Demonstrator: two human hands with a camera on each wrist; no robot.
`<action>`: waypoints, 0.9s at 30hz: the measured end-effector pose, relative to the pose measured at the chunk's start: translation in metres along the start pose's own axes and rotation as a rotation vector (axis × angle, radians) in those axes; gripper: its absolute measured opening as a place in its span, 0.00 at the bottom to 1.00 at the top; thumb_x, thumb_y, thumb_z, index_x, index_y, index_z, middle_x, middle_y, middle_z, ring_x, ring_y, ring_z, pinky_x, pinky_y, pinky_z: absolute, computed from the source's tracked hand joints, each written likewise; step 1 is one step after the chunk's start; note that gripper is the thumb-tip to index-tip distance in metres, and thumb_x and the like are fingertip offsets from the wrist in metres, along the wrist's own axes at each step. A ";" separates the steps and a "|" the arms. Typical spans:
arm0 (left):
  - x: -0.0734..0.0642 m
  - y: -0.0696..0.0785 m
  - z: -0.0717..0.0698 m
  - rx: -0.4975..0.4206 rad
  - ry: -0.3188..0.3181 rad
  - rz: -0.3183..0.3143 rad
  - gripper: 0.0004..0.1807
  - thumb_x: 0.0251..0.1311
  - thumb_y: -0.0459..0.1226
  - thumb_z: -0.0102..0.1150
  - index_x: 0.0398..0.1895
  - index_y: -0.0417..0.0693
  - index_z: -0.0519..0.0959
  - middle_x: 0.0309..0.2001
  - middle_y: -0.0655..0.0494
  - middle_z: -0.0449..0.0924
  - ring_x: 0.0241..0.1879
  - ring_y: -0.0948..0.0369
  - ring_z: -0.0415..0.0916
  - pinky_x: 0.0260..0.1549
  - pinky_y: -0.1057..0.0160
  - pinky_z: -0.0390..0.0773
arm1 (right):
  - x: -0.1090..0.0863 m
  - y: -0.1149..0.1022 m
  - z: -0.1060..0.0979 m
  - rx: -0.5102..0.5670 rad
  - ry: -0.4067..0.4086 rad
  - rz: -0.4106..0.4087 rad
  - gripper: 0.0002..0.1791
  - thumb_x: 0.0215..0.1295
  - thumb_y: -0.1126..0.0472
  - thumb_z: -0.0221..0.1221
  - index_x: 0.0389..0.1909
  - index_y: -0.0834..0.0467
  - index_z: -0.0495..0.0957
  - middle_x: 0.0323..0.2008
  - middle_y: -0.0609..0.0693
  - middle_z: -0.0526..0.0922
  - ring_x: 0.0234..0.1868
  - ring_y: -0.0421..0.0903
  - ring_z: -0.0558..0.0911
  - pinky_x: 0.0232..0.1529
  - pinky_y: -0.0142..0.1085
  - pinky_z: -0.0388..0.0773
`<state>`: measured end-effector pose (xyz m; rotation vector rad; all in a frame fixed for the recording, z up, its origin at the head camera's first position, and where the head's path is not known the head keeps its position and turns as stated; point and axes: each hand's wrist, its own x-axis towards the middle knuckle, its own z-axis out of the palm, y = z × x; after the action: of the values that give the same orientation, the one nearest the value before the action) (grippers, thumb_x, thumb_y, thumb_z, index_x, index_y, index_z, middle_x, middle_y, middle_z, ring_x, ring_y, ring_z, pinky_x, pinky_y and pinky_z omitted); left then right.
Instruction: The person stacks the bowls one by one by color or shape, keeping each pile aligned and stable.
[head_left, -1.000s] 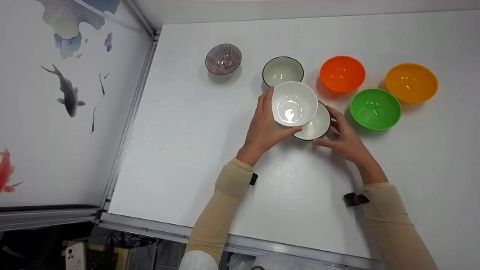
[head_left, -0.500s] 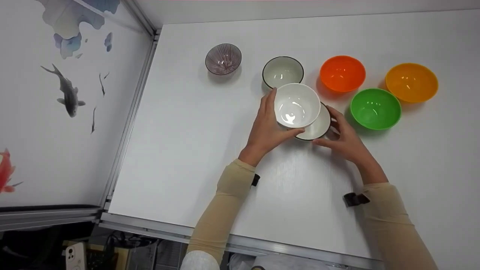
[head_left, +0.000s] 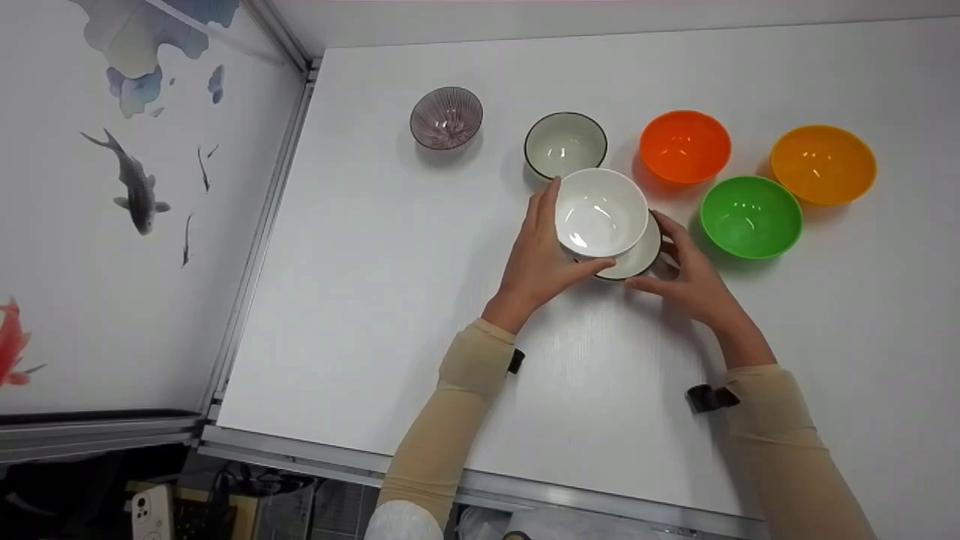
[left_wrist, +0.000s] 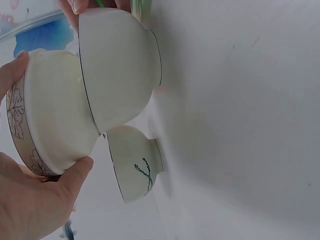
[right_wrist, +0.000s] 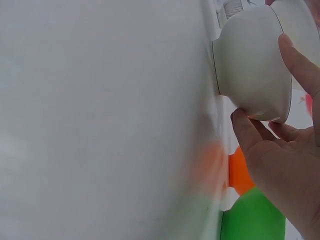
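Clamped in your L hand [head_left: 536,261], white bowl [head_left: 601,212] is mouth-up, axis approx. vert., partly over near black-rimmed bowl [head_left: 640,256], also mouth-up, gripped w/ your R hand [head_left: 696,283].

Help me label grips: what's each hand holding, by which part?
The left hand holds the white bowl by opposite sides of its outer wall; the right hand grips the dark-rimmed bowl below by its outer wall.

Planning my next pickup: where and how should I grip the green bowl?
Probably pinch the green bowl by its rim, coming from the near side: it stands upright, mouth up, with the orange bowl and yellow bowl close behind.
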<state>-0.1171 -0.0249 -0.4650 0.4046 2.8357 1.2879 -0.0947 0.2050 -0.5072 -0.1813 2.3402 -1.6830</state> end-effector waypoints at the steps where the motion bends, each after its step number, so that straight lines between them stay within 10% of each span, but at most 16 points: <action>1: 0.000 0.000 0.000 0.001 -0.001 -0.001 0.67 0.40 0.55 0.80 0.78 0.42 0.49 0.75 0.49 0.56 0.71 0.56 0.63 0.71 0.62 0.67 | 0.000 0.000 0.000 -0.004 0.000 0.002 0.57 0.53 0.64 0.74 0.79 0.53 0.48 0.72 0.56 0.60 0.68 0.54 0.68 0.61 0.13 0.65; 27: -0.002 0.001 0.017 0.031 -0.062 -0.007 0.68 0.39 0.58 0.79 0.79 0.44 0.49 0.77 0.52 0.55 0.71 0.58 0.65 0.68 0.61 0.71 | -0.001 0.000 0.000 0.039 -0.006 0.005 0.57 0.53 0.68 0.72 0.79 0.56 0.47 0.75 0.59 0.57 0.72 0.60 0.65 0.63 0.15 0.66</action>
<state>-0.1130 -0.0128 -0.4758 0.4265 2.8067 1.2095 -0.0942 0.2051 -0.5070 -0.1733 2.2993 -1.7219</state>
